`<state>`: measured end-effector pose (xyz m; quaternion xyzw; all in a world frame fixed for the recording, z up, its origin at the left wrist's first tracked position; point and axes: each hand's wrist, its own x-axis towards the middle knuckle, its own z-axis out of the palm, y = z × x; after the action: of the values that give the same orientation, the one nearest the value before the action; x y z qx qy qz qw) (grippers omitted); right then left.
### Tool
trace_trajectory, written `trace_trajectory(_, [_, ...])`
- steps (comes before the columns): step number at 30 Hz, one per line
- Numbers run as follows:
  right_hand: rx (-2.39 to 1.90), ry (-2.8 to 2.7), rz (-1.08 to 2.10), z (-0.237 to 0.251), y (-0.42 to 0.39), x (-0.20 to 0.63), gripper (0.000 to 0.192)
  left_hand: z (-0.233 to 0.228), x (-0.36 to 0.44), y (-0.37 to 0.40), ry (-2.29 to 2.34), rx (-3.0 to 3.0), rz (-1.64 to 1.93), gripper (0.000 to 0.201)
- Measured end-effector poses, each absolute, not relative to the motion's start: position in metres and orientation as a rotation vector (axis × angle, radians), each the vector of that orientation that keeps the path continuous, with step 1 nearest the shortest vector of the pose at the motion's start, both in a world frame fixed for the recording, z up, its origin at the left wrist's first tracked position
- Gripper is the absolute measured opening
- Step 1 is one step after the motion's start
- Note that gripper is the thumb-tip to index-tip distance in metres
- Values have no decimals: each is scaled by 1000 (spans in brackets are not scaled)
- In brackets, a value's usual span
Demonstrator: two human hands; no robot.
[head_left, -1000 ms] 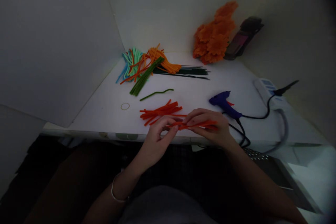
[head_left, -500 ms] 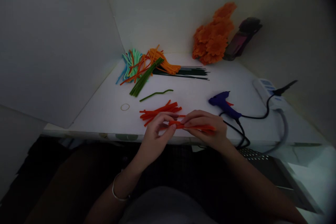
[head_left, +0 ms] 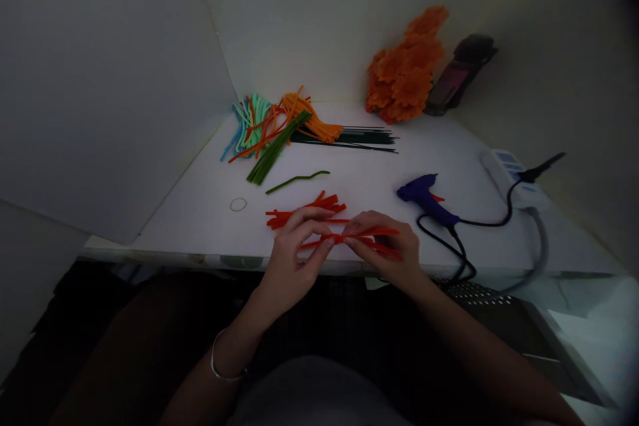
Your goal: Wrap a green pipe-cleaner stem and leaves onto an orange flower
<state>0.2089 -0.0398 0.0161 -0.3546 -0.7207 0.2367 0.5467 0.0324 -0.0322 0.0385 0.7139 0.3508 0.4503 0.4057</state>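
Note:
Both of my hands hold a small bundle of red-orange pipe cleaners (head_left: 372, 234) just above the near edge of the white table (head_left: 200, 213). My left hand (head_left: 294, 259) pinches the bundle's left end between thumb and fingers. My right hand (head_left: 387, 253) grips its middle and right part, with the strands fanning out past the fingers. Behind my hands, a loose pile of the same red-orange pipe cleaners (head_left: 299, 210) lies on the table.
A purple glue gun (head_left: 424, 196) with a black cord lies to the right, near a white power strip (head_left: 509, 173). Mixed coloured pipe cleaners (head_left: 272, 123), dark green stems (head_left: 359, 136), a single green pipe cleaner (head_left: 297, 180), a rubber band (head_left: 238, 204) and orange flowers (head_left: 407, 76) lie farther back.
Both hands have shifted slightly left and toward the table with the bundle. The strands at the right end have spread apart a little.

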Motion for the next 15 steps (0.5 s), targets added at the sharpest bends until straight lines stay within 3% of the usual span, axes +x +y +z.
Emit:
trace_trajectory(9, [-861, -1697, 557, 15, -38, 208, 19, 32, 31, -29, 844, 1964, 1136, 7])
trace_trajectory(15, [-1031, -1463, 934, 25, -44, 201, 12, 27, 29, -26, 835, 2263, 1223, 7])
